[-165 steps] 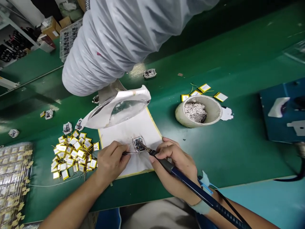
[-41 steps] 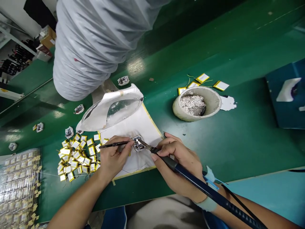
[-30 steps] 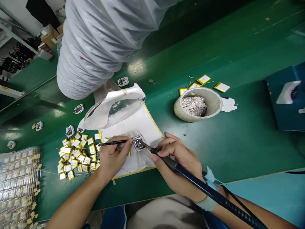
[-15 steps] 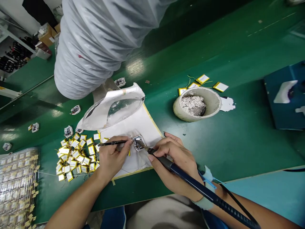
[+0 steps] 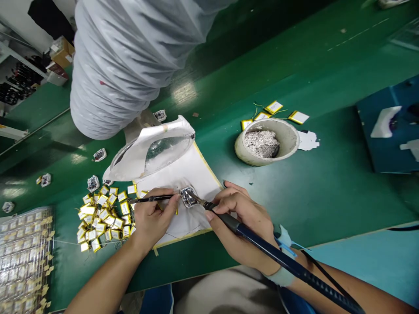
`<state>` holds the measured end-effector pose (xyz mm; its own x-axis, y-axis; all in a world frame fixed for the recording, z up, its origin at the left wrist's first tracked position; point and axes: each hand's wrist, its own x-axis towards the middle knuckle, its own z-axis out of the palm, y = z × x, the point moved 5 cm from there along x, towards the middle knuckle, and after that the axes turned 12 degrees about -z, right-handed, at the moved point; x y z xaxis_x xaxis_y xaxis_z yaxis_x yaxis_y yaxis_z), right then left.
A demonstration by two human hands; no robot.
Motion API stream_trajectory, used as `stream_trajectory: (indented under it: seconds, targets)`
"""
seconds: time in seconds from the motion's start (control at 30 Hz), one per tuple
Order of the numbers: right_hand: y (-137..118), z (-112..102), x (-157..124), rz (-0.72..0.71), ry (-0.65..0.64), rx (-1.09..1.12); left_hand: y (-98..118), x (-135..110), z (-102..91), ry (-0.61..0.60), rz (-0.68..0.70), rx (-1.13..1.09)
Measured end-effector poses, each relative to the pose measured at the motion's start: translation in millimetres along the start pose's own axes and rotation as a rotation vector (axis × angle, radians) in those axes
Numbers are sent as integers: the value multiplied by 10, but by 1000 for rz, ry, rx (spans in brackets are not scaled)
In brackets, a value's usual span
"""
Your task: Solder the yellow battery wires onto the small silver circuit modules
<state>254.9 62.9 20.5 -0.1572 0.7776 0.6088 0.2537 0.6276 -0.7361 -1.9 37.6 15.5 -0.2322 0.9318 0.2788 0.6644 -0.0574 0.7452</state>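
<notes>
A small white-cased device [image 5: 189,196] with its circuit board exposed lies on a white sheet [image 5: 175,172] edged with yellow tape. My left hand [image 5: 156,216] is closed on dark tweezers [image 5: 152,199], whose tips reach the device's left edge. In my right hand [image 5: 244,222] is a soldering iron [image 5: 258,244], held like a pen, its tip on or just over the board. Whether the tip touches the board is too small to tell. A wrist strap [image 5: 284,250] with a cord circles my right wrist.
Left of the sheet is a heap of yellow-edged batteries [image 5: 104,216], beside a clear tray stack [image 5: 24,257]. A clear-windowed hood [image 5: 170,148] on a grey duct [image 5: 124,65] overhangs the sheet. A pot [image 5: 284,152] of metal shavings and a blue box [image 5: 389,152] stand to the right.
The view has shifted slightly, so the surroundings sit a little further left. Both hands keep their holds, and the iron tip stays at the device.
</notes>
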Motion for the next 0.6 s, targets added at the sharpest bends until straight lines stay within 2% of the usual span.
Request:
stream_trajectory:
  seconds: [0.6]
  targets:
    - [-7, 15, -1, 0, -21, -15, 82, 79, 29, 33, -15, 68]
